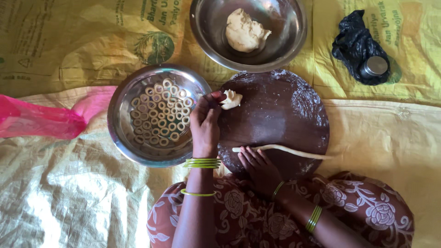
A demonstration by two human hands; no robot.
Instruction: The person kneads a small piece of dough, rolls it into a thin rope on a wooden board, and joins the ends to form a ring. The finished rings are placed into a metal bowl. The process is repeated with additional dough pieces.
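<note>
Now, beside the steel plate point(120, 120) full of small dough rings point(160, 113), the left hand point(205, 123) is pinching a small dough lump point(231, 99) on the round brown board point(285, 115), while the right hand point(260, 166) lies flat and released, its fingertips touching the thin dough rope point(285, 151) at the near edge.

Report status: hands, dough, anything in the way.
Left hand pinching small dough lump on round board. Right hand flat on dough rope. Nothing blocking; tray of dough rings alongside.
</note>
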